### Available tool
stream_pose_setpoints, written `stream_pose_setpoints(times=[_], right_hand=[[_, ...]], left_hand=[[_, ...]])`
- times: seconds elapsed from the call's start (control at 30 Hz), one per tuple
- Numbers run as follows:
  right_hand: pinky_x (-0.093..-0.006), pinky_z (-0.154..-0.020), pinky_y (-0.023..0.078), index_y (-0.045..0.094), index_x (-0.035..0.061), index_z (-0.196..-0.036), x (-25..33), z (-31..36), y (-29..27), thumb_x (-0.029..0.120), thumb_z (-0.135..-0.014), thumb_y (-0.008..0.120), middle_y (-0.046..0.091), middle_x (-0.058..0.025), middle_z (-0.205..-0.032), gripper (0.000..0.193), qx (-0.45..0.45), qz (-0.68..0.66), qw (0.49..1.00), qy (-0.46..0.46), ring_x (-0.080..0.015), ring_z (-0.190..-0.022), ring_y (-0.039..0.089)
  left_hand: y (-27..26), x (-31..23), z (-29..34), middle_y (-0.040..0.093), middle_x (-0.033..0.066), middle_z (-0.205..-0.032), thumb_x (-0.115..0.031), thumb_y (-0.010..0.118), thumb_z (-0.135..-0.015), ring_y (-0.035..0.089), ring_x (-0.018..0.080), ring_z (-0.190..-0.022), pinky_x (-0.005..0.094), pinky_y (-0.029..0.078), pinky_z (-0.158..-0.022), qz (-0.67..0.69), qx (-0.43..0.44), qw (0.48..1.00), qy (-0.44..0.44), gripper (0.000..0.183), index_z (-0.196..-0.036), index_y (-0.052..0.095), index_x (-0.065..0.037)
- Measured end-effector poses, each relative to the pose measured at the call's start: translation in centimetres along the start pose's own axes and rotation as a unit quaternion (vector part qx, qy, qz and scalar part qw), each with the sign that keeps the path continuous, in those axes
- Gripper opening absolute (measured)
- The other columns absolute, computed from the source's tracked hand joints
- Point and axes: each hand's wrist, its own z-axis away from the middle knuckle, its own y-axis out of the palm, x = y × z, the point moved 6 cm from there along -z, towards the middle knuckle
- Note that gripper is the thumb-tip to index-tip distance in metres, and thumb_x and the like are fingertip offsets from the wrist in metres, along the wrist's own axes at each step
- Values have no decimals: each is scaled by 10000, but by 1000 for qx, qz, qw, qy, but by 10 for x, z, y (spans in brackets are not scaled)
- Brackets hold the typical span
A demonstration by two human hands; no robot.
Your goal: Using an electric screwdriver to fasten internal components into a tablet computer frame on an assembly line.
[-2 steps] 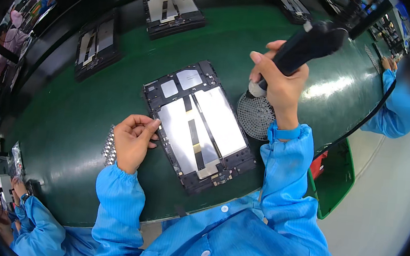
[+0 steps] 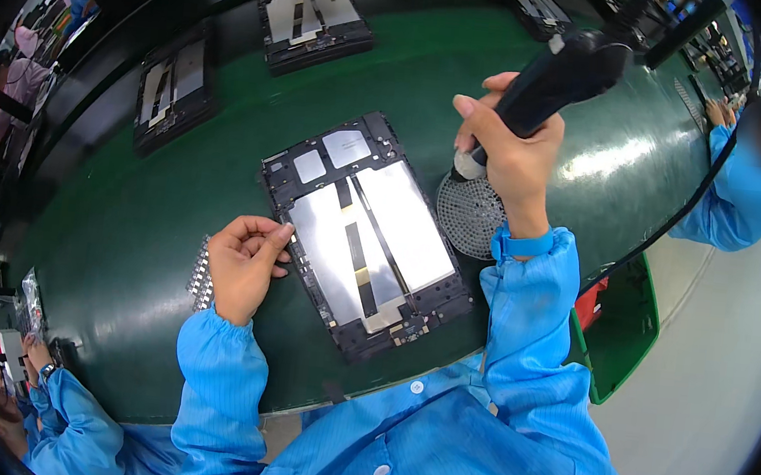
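Note:
An opened tablet (image 2: 316,239), a black frame with silvery battery panels and dark ribbon strips, lies tilted on the green table before me. My left hand (image 2: 248,261) is closed at its left edge, thumb and fingertips pinching the rim. My right hand (image 2: 518,155) grips a black electric screwdriver (image 2: 556,80), held slanting with its pale collar and tip down. That tip is over or at a round grey plate with a grid of small holes (image 2: 469,217), right of the tablet; whether it touches cannot be made out.
More opened tablets (image 2: 315,16) lie along the far side, another (image 2: 173,89) at the far left. A strip of small parts (image 2: 202,277) sits beside my left wrist. A green bin (image 2: 623,339) stands right of the table. A black cable (image 2: 664,237) curves past my right. Co-workers (image 2: 723,202) sit on both sides.
The whole picture has shifted slightly left. My right hand and the screwdriver have moved a little left with it; both hands keep their grip.

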Motion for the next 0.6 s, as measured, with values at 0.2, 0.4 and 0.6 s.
stream_pose_setpoints(times=[0.2,0.4,0.6], right_hand=[[-229,-428,419,542,-11,-881,-7,-2,-1,-35,-731,717,596,-46,-601,232,8,-2,1000,19,-102,-462,551],[-230,-432,422,546,-7,-881,-9,-1,5,-16,-732,730,591,-40,-602,237,24,0,1000,8,-99,-475,554],[-232,-438,408,551,5,-953,25,6,7,-39,-763,678,576,-42,-591,233,-25,11,999,-45,-103,-466,532]], left_hand=[[4,-2,-1,623,45,-721,-107,704,-814,583,92,-610,197,470,-495,2,2,1000,0,185,-881,585,18],[-1,0,-1,625,49,-732,-100,689,-824,594,101,-627,203,479,-497,-4,1,1000,3,171,-893,588,19],[1,3,-8,631,83,-799,-101,634,-863,619,135,-686,246,531,-530,50,41,998,0,167,-962,598,28]])
